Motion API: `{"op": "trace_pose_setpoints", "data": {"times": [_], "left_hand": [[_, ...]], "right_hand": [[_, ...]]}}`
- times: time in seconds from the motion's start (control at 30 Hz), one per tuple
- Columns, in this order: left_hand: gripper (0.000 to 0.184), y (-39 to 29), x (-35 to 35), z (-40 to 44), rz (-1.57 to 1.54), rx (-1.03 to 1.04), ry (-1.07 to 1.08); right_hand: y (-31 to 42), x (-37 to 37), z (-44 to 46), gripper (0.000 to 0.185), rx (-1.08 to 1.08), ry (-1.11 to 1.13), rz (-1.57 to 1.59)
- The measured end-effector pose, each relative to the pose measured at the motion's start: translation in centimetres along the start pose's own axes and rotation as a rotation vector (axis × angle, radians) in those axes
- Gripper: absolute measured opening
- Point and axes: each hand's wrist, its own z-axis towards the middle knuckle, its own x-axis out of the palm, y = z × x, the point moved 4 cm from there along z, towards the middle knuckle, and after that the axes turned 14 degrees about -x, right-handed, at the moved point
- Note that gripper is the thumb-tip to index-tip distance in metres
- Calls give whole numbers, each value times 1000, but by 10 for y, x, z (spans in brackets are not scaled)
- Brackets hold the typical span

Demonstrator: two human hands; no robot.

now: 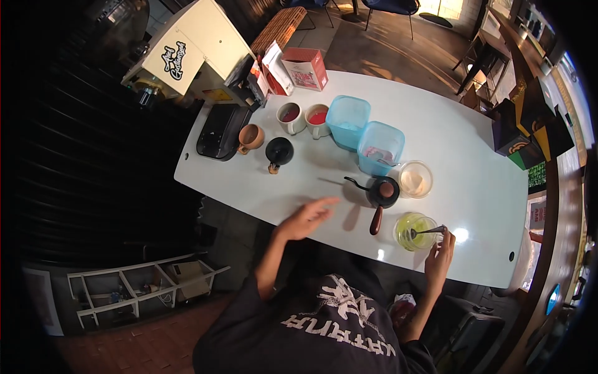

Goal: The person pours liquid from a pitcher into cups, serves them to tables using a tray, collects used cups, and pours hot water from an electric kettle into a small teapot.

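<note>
Right grip [441, 250]: fingers pinched on the handle end of a spoon [433, 230], its tip in the green contents of a bowl [399, 233] near the tabletop's [473, 156] front edge. Left grip [308, 218]: blurred, empty, fingers loosely spread. Black pot [380, 201]: farther back, between them.

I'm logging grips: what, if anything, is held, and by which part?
The right hand appears to hold the spoon by the end of its handle; any grip on the glass container is unclear. The left hand looks empty.
</note>
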Motion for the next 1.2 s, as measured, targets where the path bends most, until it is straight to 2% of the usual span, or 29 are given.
{"op": "trace_pose_setpoints", "data": {"times": [0.03,0.07,0.13,0.17,0.2,0.23,0.27,0.3,0.33,0.4,0.47,0.53,0.63,0.8,0.87,0.97,1.2], "left_hand": [[39,6,-21,-2,-87,-9,-100],[37,12,-41,-4,-174,-19,-194],[35,11,-80,-12,-205,22,-408],[33,13,-99,-15,-193,39,-483],[31,13,-114,-17,-183,60,-557],[31,14,-123,-13,-189,66,-536],[32,14,-134,-12,-171,103,-634],[34,14,-145,-11,-156,140,-737],[34,16,-151,-5,-166,147,-726],[38,14,-164,7,71,193,-807],[56,24,-171,24,263,244,-774],[70,34,-170,42,338,221,-769],[83,33,-172,55,557,236,-757],[80,37,-187,57,518,293,-745],[78,36,-195,50,511,242,-718],[75,40,-206,45,532,232,-715],[73,40,-216,39,622,250,-676]], "right_hand": [[15,-10,2,60,74,71,130],[21,-18,1,60,77,67,123],[30,-31,-6,63,26,90,-65],[36,-38,-9,54,-45,60,-203],[42,-44,-13,54,-31,52,-221],[47,-48,-16,47,25,123,-303],[54,-51,-19,40,81,196,-383],[72,-53,-16,24,35,129,-378],[89,-53,-13,24,37,123,-393],[125,-41,-6,18,18,163,-207],[161,-17,8,15,-66,101,-69],[189,16,22,15,-19,131,64],[222,68,42,12,-73,203,128],[236,151,58,17,-98,216,242],[234,182,57,20,-88,188,291],[226,222,57,28,19,149,371],[239,267,56,28,53,165,426]]}}
